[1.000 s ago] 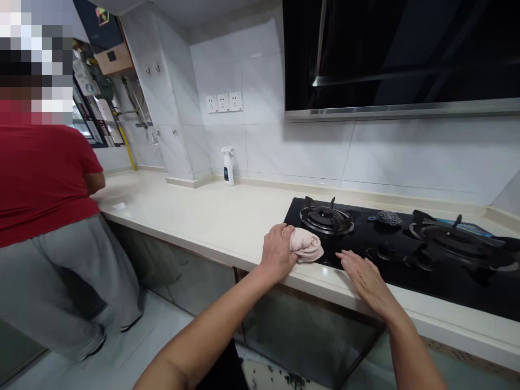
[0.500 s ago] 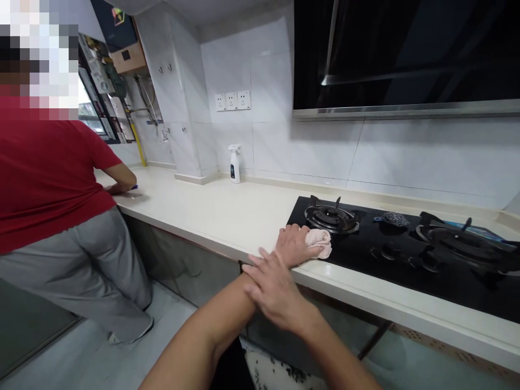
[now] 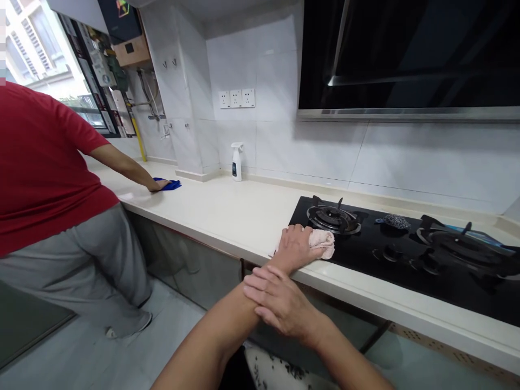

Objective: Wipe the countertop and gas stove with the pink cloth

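Observation:
My left hand (image 3: pixel 296 245) presses a pale pink cloth (image 3: pixel 324 242) against the left front corner of the black gas hob (image 3: pixel 357 252), where it meets the cream countertop (image 3: pixel 211 211). Part of the cloth is bunched beside the thumb; the rest lies hidden under the palm. Across my left forearm, just behind the wrist, my right hand (image 3: pixel 280 300) is laid with its fingers together and curled over the arm. No object shows in the right hand.
At left, a person in a red shirt (image 3: pixel 44 168) leans over the counter with a hand on a blue cloth (image 3: pixel 168 184). A white spray bottle (image 3: pixel 236 162) stands by the wall. A dark scouring pad (image 3: pixel 394 221) lies between the burners, below a black range hood (image 3: pixel 406 59).
My right hand has gone from spread fingers to closing over my left forearm. The left hand and cloth have barely shifted. The other person's arm has stretched right, bringing the blue cloth into view.

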Demonstrator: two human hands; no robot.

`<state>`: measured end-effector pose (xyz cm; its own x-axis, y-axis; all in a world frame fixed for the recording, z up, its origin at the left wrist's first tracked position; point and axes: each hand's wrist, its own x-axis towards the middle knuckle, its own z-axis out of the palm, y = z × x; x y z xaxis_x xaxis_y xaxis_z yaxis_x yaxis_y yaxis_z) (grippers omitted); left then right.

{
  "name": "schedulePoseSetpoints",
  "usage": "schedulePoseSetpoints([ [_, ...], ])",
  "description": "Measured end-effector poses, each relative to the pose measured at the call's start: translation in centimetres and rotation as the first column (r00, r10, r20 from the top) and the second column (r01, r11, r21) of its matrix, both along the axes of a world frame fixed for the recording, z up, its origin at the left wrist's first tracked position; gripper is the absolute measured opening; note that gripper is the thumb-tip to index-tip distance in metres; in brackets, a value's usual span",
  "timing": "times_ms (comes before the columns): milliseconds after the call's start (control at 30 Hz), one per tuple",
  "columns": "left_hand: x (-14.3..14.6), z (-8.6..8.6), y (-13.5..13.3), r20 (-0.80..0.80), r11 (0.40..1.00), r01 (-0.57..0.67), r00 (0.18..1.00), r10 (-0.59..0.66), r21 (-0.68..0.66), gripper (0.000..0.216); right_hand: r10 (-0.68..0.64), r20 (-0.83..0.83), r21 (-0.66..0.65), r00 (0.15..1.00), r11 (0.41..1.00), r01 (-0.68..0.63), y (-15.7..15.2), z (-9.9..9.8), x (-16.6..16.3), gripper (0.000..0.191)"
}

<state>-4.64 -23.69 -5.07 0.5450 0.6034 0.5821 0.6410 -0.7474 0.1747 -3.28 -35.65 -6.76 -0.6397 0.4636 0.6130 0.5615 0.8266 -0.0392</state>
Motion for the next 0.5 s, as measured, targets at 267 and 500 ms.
schedulePoseSetpoints([
  [267,-0.2,0.5,-0.5,-0.006,0.998,-0.023,1.000,0.023,-0.061,0.057,-0.283,-0.127,0.018,0.951,0.958,0.287,-0.5,2.0,3.5,0.026],
  [500,-0.3,0.5,-0.3,-0.010,1.000,0.004,1.000,-0.004,-0.026,0.061,0.025,0.141,-0.080,0.990,0.997,-0.014,-0.3,4.6,-5.3,0.024],
])
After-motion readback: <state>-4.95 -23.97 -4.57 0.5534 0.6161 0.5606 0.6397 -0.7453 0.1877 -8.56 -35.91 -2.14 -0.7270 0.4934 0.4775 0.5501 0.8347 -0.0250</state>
